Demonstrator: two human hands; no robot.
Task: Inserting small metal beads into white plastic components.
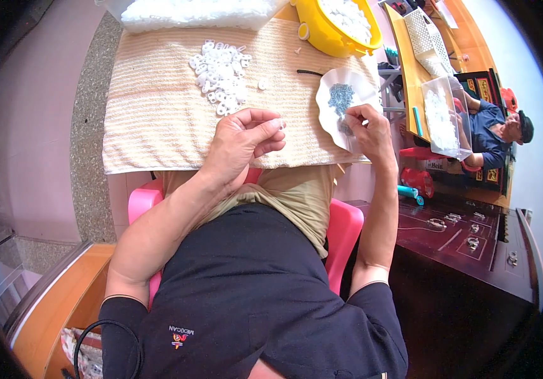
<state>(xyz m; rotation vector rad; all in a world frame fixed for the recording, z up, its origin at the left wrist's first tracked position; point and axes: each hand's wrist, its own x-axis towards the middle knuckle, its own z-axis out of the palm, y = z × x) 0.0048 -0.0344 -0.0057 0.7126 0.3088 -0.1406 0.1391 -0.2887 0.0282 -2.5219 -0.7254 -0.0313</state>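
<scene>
L hand (241,136) pinches small white plastic ring (280,124); R hand (367,129) picks tiny metal bit at white dish (347,95) rim. Assembly step; next likely needs precise fit.

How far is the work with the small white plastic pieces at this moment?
Looks done: a heap of white pieces lies on the striped towel, though whether they are finished cannot be told. In hand: the left hand pinches one white piece, and the right hand picks at small grey parts in the white dish. Left: probably plenty, as the yellow bowl holds many white pieces.
</scene>
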